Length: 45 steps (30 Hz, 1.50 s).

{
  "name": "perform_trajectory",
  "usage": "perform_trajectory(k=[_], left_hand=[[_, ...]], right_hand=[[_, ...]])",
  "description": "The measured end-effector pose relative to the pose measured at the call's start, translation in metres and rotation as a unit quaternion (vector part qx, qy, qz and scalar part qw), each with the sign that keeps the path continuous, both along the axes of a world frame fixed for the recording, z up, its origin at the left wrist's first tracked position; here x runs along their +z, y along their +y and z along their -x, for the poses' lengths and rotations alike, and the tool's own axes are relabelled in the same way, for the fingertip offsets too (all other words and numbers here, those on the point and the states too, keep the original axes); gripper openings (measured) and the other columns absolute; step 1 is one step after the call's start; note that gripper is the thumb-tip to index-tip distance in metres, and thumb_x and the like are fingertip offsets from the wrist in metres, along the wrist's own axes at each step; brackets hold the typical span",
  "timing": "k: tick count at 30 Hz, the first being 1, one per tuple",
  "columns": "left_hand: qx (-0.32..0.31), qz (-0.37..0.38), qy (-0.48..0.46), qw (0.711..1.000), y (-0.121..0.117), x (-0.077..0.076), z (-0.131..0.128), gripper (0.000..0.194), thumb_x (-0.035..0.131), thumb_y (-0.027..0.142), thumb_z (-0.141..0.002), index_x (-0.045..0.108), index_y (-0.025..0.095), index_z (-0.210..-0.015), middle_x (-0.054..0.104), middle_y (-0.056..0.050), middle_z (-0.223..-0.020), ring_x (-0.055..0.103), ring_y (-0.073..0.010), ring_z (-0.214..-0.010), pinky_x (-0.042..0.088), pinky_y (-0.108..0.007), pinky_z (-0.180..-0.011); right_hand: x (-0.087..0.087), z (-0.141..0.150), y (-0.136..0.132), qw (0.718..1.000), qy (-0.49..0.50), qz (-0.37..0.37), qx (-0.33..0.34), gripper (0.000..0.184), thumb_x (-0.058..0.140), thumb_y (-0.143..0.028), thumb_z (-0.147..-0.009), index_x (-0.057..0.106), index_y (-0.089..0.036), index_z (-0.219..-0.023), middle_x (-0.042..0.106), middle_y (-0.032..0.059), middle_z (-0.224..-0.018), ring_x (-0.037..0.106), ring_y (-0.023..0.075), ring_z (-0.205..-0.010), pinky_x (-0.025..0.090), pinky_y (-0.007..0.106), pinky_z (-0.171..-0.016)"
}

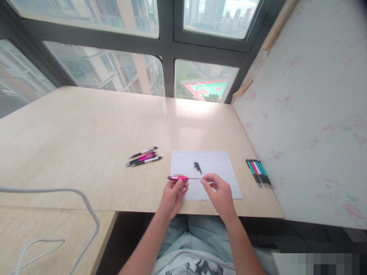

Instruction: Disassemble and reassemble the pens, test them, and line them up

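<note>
My left hand (175, 191) is closed around the pink barrel of a pen (178, 178), held level above the sheet's left edge. Out of the barrel's right end runs a thin dark refill (195, 178). My right hand (219, 191) pinches the far tip of that refill between thumb and fingertips. Beneath lies a white sheet of paper (223, 187) with rows of faint writing near its top. Small black pen parts (197, 167) rest on the paper just beyond my hands.
Several pens (145, 156) with white, pink and purple barrels lie to the left. A neat row of several coloured pens (258, 172) sits at right, beside the papered wall (315, 133). A white cable (88, 206) loops at the lower left. Windows (106, 68) stand behind the table (86, 145).
</note>
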State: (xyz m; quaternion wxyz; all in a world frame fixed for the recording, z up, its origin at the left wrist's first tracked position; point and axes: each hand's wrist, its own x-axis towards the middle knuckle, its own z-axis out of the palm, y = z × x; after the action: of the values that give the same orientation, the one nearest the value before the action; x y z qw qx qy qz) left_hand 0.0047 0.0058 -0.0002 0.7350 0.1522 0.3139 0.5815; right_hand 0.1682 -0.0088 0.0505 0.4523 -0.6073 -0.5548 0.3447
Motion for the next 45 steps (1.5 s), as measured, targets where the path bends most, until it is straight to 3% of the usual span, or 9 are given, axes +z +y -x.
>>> perform_trajectory(k=[11, 24, 40, 43, 45], left_hand=[[0.006, 0.001, 0.001, 1.000, 0.000, -0.001, 0.000, 0.019, 0.079, 0.023, -0.076, 0.071, 0.015, -0.091, 0.068, -0.005, -0.088, 0.060, -0.0096, -0.074, 0.049, -0.019, -0.065], [-0.029, -0.009, 0.041, 0.999, -0.003, 0.001, -0.002, 0.018, 0.079, 0.022, -0.076, 0.072, 0.014, -0.091, 0.069, -0.005, -0.088, 0.063, -0.0115, -0.077, 0.049, -0.023, -0.074], [-0.029, -0.004, 0.025, 0.999, -0.002, 0.000, -0.001, 0.018, 0.078, 0.022, -0.077, 0.071, 0.014, -0.091, 0.069, -0.005, -0.087, 0.062, -0.0104, -0.075, 0.049, -0.021, -0.070], [-0.027, -0.001, 0.018, 0.999, -0.001, 0.000, 0.000, 0.018, 0.078, 0.022, -0.077, 0.072, 0.013, -0.091, 0.069, -0.005, -0.086, 0.062, -0.0103, -0.075, 0.049, -0.020, -0.070], [-0.021, 0.001, 0.012, 1.000, -0.001, 0.000, 0.000, 0.018, 0.079, 0.023, -0.076, 0.072, 0.013, -0.090, 0.069, -0.005, -0.087, 0.062, -0.0103, -0.075, 0.050, -0.020, -0.069]], right_hand=[[0.003, -0.008, -0.004, 1.000, -0.008, 0.006, -0.023, 0.014, 0.062, -0.033, -0.086, 0.069, -0.020, -0.086, 0.072, 0.0052, -0.084, 0.067, 0.0202, -0.079, 0.057, 0.031, -0.071], [-0.004, 0.006, 0.000, 0.999, -0.014, -0.017, 0.036, 0.011, 0.060, -0.026, -0.086, 0.069, -0.019, -0.087, 0.072, 0.0043, -0.085, 0.067, 0.0181, -0.078, 0.055, 0.028, -0.070], [-0.003, 0.008, 0.003, 0.998, -0.010, -0.011, 0.059, 0.011, 0.060, -0.027, -0.086, 0.069, -0.019, -0.086, 0.072, 0.0042, -0.084, 0.066, 0.0179, -0.076, 0.055, 0.028, -0.069], [-0.005, 0.006, 0.002, 0.998, -0.001, -0.002, 0.070, 0.014, 0.061, -0.027, -0.086, 0.068, -0.019, -0.095, 0.071, 0.0049, -0.089, 0.067, 0.0179, -0.080, 0.055, 0.028, -0.071], [-0.007, 0.003, 0.001, 0.995, 0.006, 0.008, 0.095, 0.028, 0.061, -0.026, -0.085, 0.064, -0.020, -0.112, 0.070, 0.0052, -0.095, 0.068, 0.0180, -0.084, 0.056, 0.028, -0.071]])
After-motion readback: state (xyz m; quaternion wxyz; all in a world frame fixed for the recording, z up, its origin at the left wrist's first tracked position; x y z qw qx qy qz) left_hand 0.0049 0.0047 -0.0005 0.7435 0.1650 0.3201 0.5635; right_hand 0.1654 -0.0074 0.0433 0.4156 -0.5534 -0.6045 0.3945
